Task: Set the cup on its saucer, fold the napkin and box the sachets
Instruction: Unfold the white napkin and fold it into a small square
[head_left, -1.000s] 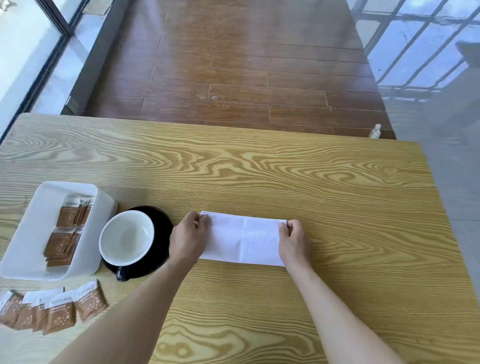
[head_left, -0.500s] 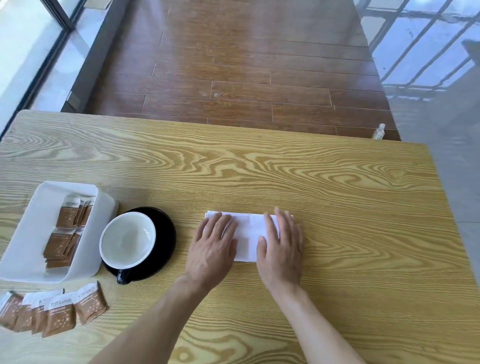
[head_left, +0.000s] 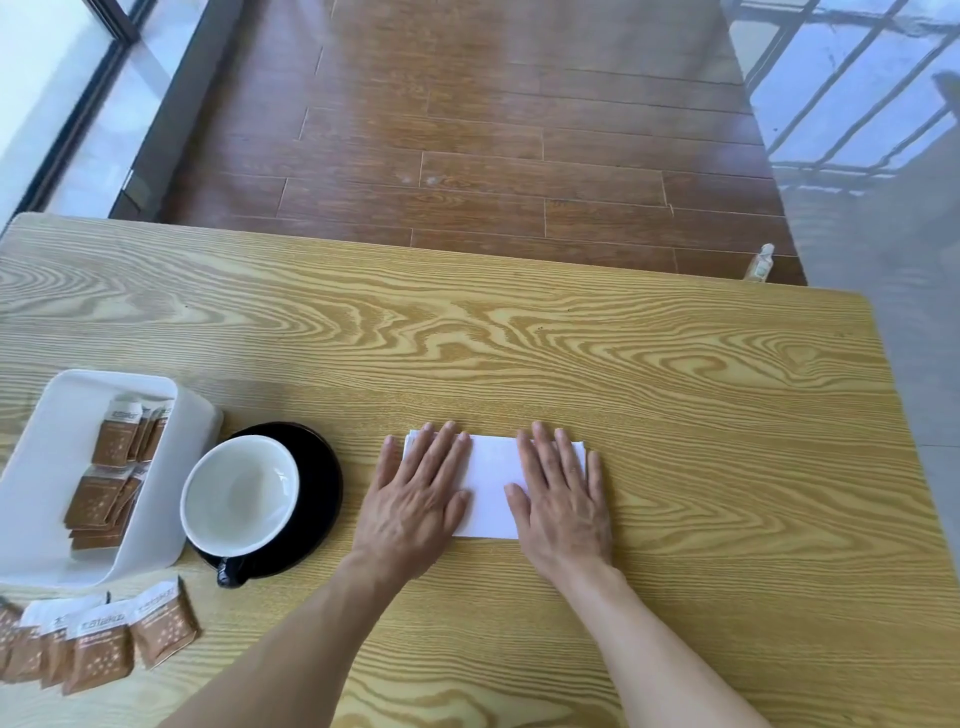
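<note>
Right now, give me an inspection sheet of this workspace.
Surface: wooden table, dry, level.
Job's things: cup sits on black saucer; napkin folded flat; white box holds some sachets; loose sachets lie outside it.
Clutter: nothing seen.
Grippers: left hand and right hand press flat on the napkin.
Cables: nothing seen.
Surroundings: wood floor; small bottle on it.

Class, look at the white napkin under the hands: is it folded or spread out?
Folded. The napkin is a compact rectangle with layered edges showing at its far corners, pressed flat by the left hand and right hand.
</note>
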